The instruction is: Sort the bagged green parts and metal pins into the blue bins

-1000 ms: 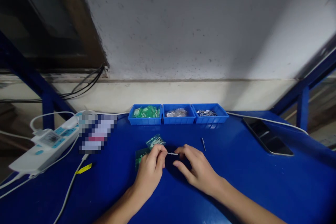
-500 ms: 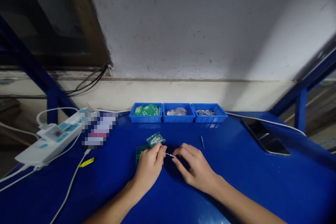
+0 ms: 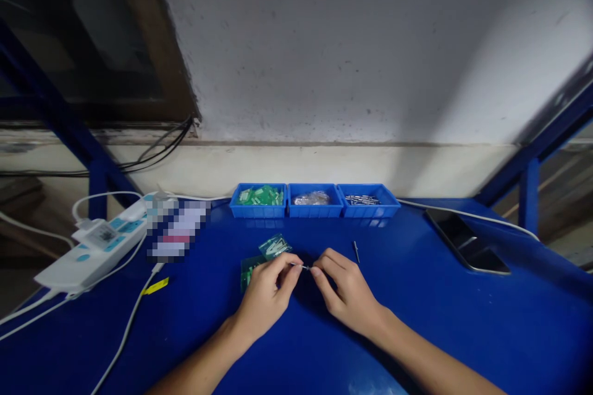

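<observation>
Between my two hands is a thin silvery pop rivet (image 3: 305, 267), lying roughly level above the table. My left hand (image 3: 269, 287) pinches its left end between thumb and forefinger. The fingertips of my right hand (image 3: 345, 284) close on the other end, so only a short middle piece shows. Just past my left hand lies a small clear bag (image 3: 275, 246) with pale slim pieces inside. A bag with green contents (image 3: 247, 273) is partly covered by that hand. Another pop rivet (image 3: 356, 251) rests on the table beyond my right hand.
Three blue bins stand along the wall: one with green packets (image 3: 259, 195), one with clear bags (image 3: 312, 198), one with metal rivets (image 3: 362, 200). A dark phone (image 3: 466, 241) lies at right. At left are a white power strip (image 3: 92, 253), cables and a yellow tag (image 3: 156, 286).
My right fingers have closed on the rivet's right end, and less of it shows. My left thumb and forefinger have shifted slightly right along with it.
</observation>
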`<action>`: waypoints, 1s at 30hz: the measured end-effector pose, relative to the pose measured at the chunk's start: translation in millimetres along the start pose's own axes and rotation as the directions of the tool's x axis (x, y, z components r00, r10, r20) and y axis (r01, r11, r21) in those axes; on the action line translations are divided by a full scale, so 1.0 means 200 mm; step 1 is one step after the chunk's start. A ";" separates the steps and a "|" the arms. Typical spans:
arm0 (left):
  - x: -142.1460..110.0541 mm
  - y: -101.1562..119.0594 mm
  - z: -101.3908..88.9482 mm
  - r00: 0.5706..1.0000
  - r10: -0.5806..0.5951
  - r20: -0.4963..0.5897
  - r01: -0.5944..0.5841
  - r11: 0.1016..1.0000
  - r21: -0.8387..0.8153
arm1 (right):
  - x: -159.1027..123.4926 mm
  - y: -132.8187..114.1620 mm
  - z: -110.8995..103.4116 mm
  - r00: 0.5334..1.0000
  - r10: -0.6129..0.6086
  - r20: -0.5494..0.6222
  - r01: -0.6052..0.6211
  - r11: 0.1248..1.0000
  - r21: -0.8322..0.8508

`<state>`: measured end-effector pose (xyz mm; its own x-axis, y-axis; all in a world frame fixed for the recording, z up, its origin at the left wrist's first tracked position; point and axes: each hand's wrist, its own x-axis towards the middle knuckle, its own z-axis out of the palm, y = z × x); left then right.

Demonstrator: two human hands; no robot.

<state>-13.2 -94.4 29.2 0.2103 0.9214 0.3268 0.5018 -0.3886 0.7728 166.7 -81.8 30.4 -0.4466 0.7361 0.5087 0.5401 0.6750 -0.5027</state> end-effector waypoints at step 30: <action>0.01 0.00 0.00 0.999 0.009 -0.035 -0.007 0.999 0.043 | -0.01 0.00 0.01 1.000 -0.025 -0.010 0.025 1.000 0.001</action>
<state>-13.8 -92.9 29.9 0.1849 0.9173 0.3528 0.5359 -0.3950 0.7462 166.5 -84.3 28.5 -0.4530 0.7186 0.5276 0.5278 0.6932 -0.4909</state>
